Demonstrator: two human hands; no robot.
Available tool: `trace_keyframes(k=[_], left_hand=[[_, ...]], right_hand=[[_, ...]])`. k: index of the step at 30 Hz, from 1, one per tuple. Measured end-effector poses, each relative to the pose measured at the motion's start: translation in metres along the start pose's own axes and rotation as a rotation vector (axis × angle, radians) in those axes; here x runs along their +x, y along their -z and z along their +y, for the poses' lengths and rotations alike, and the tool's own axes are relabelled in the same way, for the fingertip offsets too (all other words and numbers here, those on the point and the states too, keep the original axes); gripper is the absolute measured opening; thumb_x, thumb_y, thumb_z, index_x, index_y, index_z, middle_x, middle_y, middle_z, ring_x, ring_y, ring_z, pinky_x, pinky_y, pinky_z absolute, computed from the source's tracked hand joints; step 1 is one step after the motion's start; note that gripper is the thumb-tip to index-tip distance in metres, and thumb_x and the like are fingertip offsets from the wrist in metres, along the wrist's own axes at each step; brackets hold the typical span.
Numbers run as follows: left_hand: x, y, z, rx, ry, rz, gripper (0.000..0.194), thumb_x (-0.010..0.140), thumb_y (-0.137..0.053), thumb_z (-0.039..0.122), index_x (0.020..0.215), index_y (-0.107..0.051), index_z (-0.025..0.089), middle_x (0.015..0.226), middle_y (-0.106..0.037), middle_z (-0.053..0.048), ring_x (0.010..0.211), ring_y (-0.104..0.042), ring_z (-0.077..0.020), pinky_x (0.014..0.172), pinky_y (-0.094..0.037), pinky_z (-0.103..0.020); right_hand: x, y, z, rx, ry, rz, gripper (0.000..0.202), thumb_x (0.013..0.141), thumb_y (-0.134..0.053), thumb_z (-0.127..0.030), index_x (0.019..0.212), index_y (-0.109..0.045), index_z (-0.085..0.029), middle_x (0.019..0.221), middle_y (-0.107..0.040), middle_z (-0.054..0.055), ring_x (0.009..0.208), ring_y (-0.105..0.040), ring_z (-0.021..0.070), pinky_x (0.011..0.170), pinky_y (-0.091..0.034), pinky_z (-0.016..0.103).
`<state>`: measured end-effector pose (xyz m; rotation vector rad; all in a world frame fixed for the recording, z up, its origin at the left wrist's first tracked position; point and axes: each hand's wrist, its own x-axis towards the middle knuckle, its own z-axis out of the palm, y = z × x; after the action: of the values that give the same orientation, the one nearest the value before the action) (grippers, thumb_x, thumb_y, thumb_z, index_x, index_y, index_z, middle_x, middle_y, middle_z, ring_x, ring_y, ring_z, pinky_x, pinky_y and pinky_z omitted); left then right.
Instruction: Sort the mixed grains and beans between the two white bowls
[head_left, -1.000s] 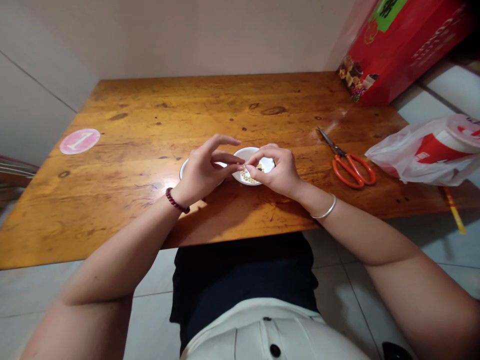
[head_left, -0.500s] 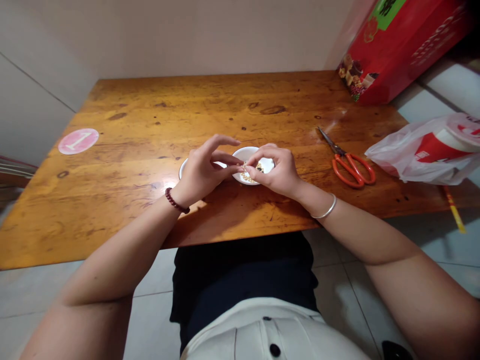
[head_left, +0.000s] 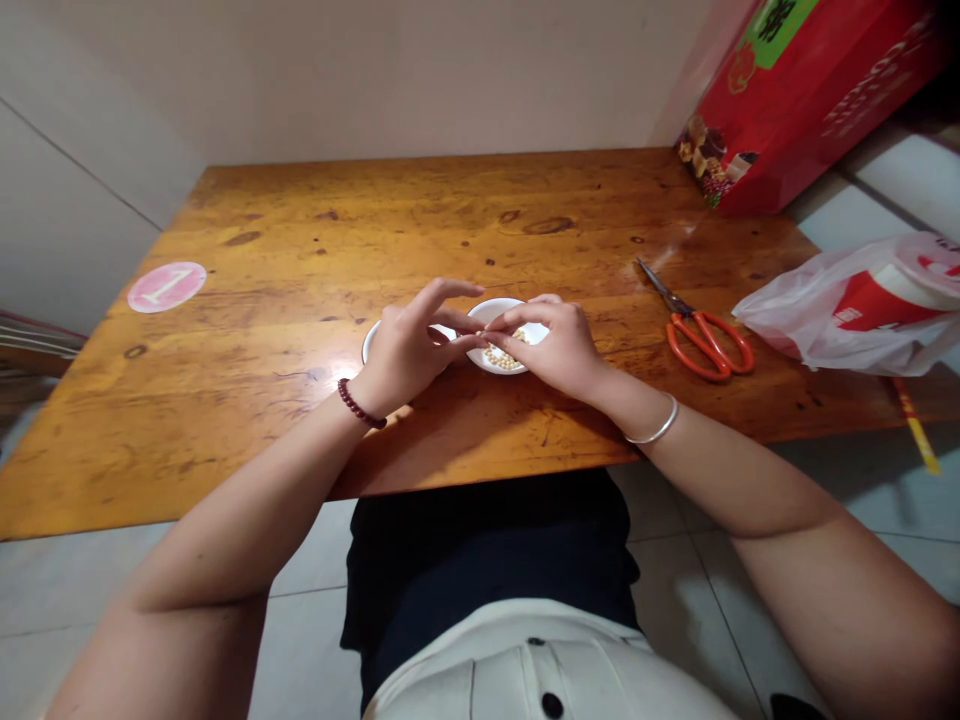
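Our left hand [head_left: 409, 350] and right hand [head_left: 559, 345] meet fingertip to fingertip over the white dish [head_left: 504, 350] of pale beads [head_left: 501, 356] near the desk [head_left: 300, 300] front edge. Each grip is pinched together; on what, we cannot tell. A second dish [head_left: 371, 340] hides behind the left hand. Farther right lie scissors [head_left: 697, 325], a bag [head_left: 862, 300] and a red box [head_left: 795, 90].

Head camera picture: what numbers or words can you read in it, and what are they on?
"1": white numeral on the round pink sticker on the wooden table.
Red box: white lettering and a green label with a character, cut off and too blurred to read.
Red cup in the plastic bag: print too small to read.
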<state>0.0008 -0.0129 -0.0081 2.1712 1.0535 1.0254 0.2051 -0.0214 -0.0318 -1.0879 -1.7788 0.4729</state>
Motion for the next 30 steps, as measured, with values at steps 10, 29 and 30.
trace_keyframes(k=[10, 29, 30], left_hand=[[0.001, 0.0, 0.0, 0.07, 0.038, 0.048, 0.053, 0.083, -0.077, 0.037, 0.129, -0.054, 0.024, 0.096, -0.076, -0.003, 0.081, -0.075, -0.0164, 0.068, -0.06, -0.022], [0.006, 0.026, 0.003, 0.766, 0.218, -0.239, 0.033, 0.088, -0.051, 0.02, 0.118, -0.067, 0.022, 0.09, -0.075, -0.008, 0.084, -0.071, -0.0268, 0.077, -0.051, -0.033], [0.006, 0.026, 0.002, 0.784, 0.225, -0.243, 0.033, 0.089, -0.051, 0.021, 0.118, -0.067, 0.022, 0.09, -0.075, -0.008, 0.085, -0.071, -0.0277, 0.077, -0.051, -0.034]], right_hand=[[0.007, -0.001, 0.004, 0.479, -0.224, -0.052, 0.039, 0.074, -0.08, -0.053, 0.097, -0.074, -0.022, 0.096, -0.077, 0.005, 0.084, -0.073, 0.0183, 0.077, -0.062, 0.033], [0.016, 0.003, 0.013, 0.502, -0.287, 0.023, 0.036, 0.083, -0.072, -0.053, 0.099, -0.069, -0.021, 0.092, -0.072, 0.003, 0.078, -0.068, 0.0122, 0.07, -0.059, 0.026], [0.017, 0.003, 0.014, 0.497, -0.297, 0.031, 0.035, 0.083, -0.072, -0.052, 0.098, -0.067, -0.021, 0.093, -0.072, 0.003, 0.08, -0.068, 0.013, 0.07, -0.059, 0.026]])
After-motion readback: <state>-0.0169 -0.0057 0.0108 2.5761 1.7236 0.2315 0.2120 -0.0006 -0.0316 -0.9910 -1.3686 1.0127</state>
